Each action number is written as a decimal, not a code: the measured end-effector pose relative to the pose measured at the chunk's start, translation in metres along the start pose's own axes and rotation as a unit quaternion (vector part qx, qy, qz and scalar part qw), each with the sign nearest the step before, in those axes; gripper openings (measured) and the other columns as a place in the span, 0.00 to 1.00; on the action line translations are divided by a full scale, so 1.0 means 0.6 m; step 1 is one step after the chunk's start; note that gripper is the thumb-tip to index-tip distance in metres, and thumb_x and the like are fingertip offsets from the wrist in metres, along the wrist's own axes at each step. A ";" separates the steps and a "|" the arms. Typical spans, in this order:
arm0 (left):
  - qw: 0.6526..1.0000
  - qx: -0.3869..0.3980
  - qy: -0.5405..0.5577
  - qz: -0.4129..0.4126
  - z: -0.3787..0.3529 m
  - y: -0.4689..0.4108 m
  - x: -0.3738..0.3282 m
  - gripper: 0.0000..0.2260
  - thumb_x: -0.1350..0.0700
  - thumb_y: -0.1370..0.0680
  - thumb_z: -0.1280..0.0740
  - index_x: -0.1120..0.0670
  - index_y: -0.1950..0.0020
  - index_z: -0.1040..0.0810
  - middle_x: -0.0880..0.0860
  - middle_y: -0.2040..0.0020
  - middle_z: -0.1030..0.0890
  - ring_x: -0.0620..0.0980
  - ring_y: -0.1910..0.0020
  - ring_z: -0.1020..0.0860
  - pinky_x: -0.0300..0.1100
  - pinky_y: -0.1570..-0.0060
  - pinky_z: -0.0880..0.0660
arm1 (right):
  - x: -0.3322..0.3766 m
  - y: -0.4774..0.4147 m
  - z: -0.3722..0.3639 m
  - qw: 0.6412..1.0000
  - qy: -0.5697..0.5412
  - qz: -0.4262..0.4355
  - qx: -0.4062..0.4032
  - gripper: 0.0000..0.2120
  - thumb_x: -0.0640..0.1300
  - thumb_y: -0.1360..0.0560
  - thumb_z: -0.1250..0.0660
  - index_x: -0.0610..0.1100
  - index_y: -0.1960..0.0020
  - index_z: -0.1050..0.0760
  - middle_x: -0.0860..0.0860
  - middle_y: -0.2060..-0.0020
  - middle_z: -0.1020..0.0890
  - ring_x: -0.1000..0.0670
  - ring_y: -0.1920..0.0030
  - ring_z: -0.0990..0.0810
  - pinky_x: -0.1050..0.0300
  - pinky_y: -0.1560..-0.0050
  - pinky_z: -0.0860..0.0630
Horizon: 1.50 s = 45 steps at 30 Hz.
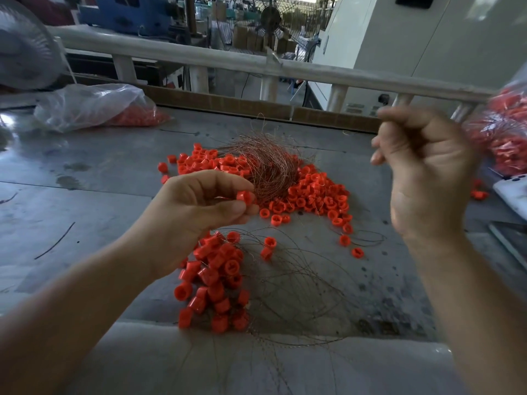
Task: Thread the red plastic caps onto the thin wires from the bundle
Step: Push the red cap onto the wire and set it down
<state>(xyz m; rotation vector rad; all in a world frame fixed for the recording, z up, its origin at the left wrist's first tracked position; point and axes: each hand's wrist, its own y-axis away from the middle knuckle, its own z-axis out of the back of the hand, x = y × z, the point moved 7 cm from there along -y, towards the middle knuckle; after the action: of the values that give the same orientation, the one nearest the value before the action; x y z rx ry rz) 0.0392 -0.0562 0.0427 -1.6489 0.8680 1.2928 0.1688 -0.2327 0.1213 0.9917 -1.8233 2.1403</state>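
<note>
My left hand [199, 206] pinches one red plastic cap [244, 197] between thumb and fingertips, just in front of the tangled copper wire bundle [265, 166]. My right hand [422, 166] is raised to the right with fingers curled; whether a thin wire runs through its grip is too fine and blurred to tell. Loose red caps [316, 198] lie scattered around the bundle. Closer to me sits a cluster of caps on wires [216, 275], with thin wires [293, 283] fanning out to the right across the grey table [85, 201].
A clear plastic bag of red caps [94, 106] lies at the back left, and another bag of caps [504, 132] sits at the right edge. A white railing [228, 61] runs behind the table. A white tray edge [513, 195] pokes in at right.
</note>
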 end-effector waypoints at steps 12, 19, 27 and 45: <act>0.999 0.015 0.025 0.017 -0.003 0.005 0.004 0.11 0.64 0.38 0.32 0.55 0.60 0.16 0.56 0.60 0.16 0.50 0.59 0.17 0.35 0.62 0.22 | 0.005 0.074 -0.101 0.970 0.105 -0.016 0.221 0.07 0.40 0.32 0.30 0.50 0.57 0.23 0.58 0.64 0.23 0.58 0.61 0.24 0.71 0.62 0.30; 1.000 0.017 -0.002 0.001 -0.006 0.004 0.001 0.14 0.58 0.44 0.28 0.50 0.60 0.15 0.50 0.63 0.16 0.44 0.63 0.18 0.32 0.63 0.24 | -0.001 0.077 -0.101 0.967 0.117 -0.048 0.223 0.06 0.37 0.31 0.31 0.47 0.58 0.23 0.56 0.64 0.24 0.56 0.61 0.25 0.73 0.62 0.31; 1.000 -0.005 0.017 0.003 -0.001 0.005 0.002 0.09 0.60 0.37 0.32 0.53 0.60 0.16 0.55 0.60 0.16 0.47 0.62 0.18 0.34 0.63 0.23 | -0.002 0.080 -0.103 0.965 0.108 -0.055 0.233 0.08 0.35 0.31 0.30 0.48 0.60 0.24 0.55 0.65 0.23 0.59 0.63 0.24 0.73 0.65 0.31; 0.997 0.045 -0.044 -0.037 -0.016 0.010 0.001 0.13 0.55 0.41 0.29 0.49 0.57 0.16 0.51 0.61 0.16 0.46 0.61 0.17 0.33 0.63 0.23 | -0.001 0.096 -0.122 0.954 0.120 -0.063 0.269 0.03 0.41 0.32 0.32 0.44 0.58 0.21 0.57 0.65 0.24 0.60 0.61 0.25 0.74 0.63 0.32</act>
<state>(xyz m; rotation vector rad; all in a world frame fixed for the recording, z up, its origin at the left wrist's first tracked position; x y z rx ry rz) 0.0377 -0.0676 0.0421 -1.5282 0.7940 1.2490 0.1115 -0.1789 0.0710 0.8535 -1.0559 2.5970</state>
